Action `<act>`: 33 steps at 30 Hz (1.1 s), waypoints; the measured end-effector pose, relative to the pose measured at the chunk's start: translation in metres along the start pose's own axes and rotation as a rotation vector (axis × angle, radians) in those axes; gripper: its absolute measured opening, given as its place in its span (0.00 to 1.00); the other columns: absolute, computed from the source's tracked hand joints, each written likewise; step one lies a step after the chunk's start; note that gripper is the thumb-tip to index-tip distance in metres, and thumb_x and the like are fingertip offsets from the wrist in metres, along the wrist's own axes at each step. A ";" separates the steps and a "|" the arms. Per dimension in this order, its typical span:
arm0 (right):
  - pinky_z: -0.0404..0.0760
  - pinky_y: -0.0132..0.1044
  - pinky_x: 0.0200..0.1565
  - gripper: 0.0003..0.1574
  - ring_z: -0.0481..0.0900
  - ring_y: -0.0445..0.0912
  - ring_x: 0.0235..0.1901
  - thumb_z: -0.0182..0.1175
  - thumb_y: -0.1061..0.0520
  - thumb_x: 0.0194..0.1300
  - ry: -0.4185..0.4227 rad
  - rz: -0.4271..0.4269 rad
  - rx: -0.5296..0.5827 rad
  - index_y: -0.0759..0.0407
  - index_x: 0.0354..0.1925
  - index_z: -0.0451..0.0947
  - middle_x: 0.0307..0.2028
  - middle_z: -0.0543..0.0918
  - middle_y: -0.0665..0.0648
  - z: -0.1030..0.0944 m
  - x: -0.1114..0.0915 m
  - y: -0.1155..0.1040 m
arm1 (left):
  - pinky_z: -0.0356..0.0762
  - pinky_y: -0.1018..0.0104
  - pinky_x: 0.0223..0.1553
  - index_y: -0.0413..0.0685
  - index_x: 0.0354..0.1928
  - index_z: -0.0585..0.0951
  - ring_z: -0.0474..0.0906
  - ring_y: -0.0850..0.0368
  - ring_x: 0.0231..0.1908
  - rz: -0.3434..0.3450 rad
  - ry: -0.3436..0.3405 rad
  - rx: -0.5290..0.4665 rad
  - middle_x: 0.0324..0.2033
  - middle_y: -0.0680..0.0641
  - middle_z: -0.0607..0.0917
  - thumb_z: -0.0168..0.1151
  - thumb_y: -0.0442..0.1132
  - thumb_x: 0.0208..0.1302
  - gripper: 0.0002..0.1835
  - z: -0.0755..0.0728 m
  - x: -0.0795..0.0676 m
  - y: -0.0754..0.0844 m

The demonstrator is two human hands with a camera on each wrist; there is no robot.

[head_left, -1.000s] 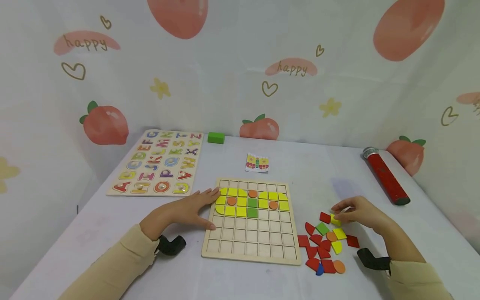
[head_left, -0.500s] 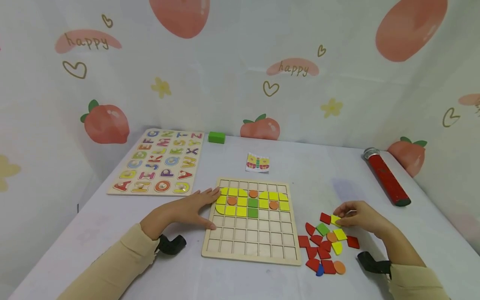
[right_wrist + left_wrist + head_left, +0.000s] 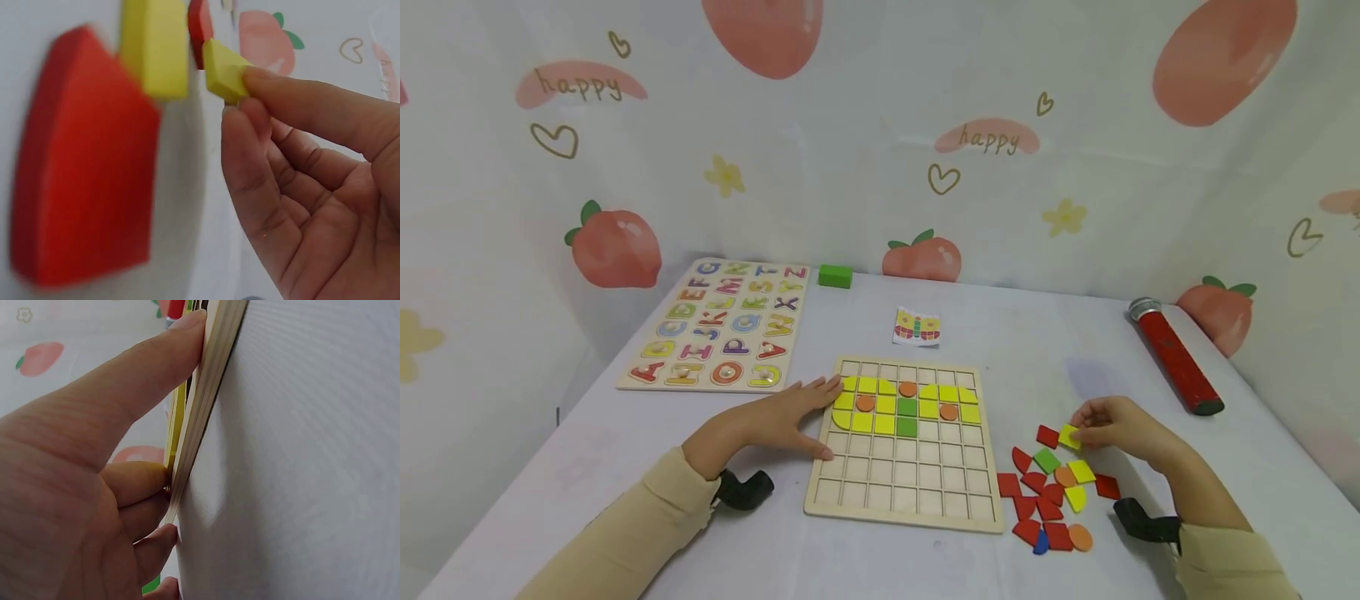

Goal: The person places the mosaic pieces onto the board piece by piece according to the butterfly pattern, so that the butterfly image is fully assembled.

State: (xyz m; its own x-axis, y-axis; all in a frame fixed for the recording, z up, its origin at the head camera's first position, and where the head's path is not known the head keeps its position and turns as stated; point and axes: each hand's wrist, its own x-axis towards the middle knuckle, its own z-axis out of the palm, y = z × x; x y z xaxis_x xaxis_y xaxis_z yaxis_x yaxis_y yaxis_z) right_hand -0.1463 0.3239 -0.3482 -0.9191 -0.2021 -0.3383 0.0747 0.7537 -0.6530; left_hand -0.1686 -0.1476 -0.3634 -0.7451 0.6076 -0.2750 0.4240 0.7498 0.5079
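Observation:
Between thumb and fingers, my right hand [image 3: 1123, 432] pinches a yellow square tile [image 3: 220, 74] at the far end of a loose pile of tiles. Red tiles [image 3: 1058, 536], a green tile [image 3: 1047, 461] and other yellow and orange tiles lie close by on the table. My left hand [image 3: 772, 421] rests along the left edge of a wooden grid board [image 3: 917, 474], fingers spread, thumb at its rim. Yellow tiles [image 3: 883, 424], orange discs [image 3: 907, 389] and green squares [image 3: 907, 427] fill part of the board's upper rows; its lower rows hold no tiles.
Behind the board lies a small butterfly picture card [image 3: 917, 327]. An alphabet puzzle board [image 3: 700, 388] is at the back left, with a green block [image 3: 835, 276] beside it. A red microphone [image 3: 1177, 358] lies at the right. A printed cloth [image 3: 820, 167] hangs behind the table.
My right fingers have closed on the yellow tile, which now sits turned and shows more of its face. The left hand and the board have stayed put.

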 end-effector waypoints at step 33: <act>0.84 0.34 0.35 0.11 0.77 0.43 0.26 0.60 0.61 0.61 -0.213 -0.240 0.145 0.70 0.38 0.76 0.28 0.80 0.55 0.066 0.063 -0.116 | 0.37 0.52 0.73 0.51 0.73 0.51 0.39 0.53 0.73 -0.013 -0.002 0.008 0.73 0.54 0.46 0.66 0.64 0.48 0.54 0.001 0.002 -0.002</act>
State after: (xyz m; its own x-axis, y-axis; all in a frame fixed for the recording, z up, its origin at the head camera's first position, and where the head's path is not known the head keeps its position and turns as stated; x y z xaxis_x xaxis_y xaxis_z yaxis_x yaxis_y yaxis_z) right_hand -0.1871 0.1828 -0.3384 -0.8170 -0.4999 -0.2875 -0.0653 0.5756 -0.8152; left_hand -0.1706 -0.1480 -0.3657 -0.7497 0.5984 -0.2827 0.4185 0.7596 0.4978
